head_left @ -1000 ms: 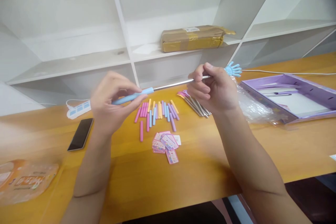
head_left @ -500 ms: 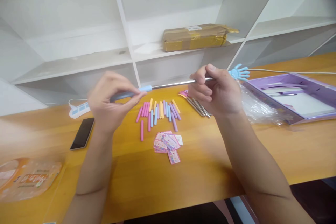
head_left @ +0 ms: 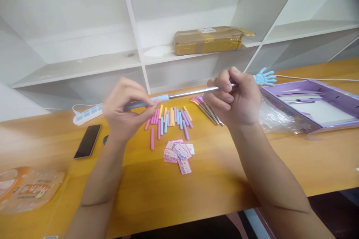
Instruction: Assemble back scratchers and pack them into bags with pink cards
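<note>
A back scratcher (head_left: 193,92) with a thin metal rod is held up level between my two hands above the table. Its light blue handle lies in my left hand (head_left: 130,106), pinched between thumb and fingers. Fingers of my right hand (head_left: 234,97) are curled around the rod near its other end. Past that hand sticks out the blue hand-shaped head. Below lie several pink, yellow, blue and purple handle tubes (head_left: 171,117). More metal rods (head_left: 209,112) with pink and yellow ends lie partly hidden behind my right hand.
Small printed cards (head_left: 179,151) lie mid-table. At right are clear plastic wrap (head_left: 276,114) and an open purple box (head_left: 311,125). A phone (head_left: 88,141), a power strip (head_left: 88,114) and an orange plastic package (head_left: 30,188) are at left. A taped carton (head_left: 209,41) sits on the shelf.
Both hands and the back scratcher have shifted slightly to the right. The grip of each hand looks the same. The loose tubes and cards stay where they were.
</note>
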`<state>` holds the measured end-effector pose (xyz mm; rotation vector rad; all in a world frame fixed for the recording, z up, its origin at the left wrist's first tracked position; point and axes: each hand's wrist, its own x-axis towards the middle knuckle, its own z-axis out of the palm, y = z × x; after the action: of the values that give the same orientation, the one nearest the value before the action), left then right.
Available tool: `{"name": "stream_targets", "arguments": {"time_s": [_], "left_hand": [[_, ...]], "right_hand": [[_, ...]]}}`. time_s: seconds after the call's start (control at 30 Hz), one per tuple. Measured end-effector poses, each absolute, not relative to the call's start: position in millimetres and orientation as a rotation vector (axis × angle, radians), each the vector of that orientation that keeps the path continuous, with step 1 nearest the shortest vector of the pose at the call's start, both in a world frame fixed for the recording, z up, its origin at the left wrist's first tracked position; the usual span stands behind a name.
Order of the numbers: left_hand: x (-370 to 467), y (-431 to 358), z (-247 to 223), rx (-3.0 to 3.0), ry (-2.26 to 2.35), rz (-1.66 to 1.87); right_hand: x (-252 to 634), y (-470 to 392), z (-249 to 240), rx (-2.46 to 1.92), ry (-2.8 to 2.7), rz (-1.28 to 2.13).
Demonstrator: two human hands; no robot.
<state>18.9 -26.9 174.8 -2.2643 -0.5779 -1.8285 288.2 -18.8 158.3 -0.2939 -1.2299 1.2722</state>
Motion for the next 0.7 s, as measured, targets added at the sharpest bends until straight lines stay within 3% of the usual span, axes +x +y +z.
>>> {"name": "stream_targets", "arguments": {"time_s": [0.7], "left_hand": [[36.5,-27.4,154.2,-2.225,-0.513,-1.980]], "right_hand": [[245.9,-37.1,145.2,-0.238,-1.240,1.123]]}}
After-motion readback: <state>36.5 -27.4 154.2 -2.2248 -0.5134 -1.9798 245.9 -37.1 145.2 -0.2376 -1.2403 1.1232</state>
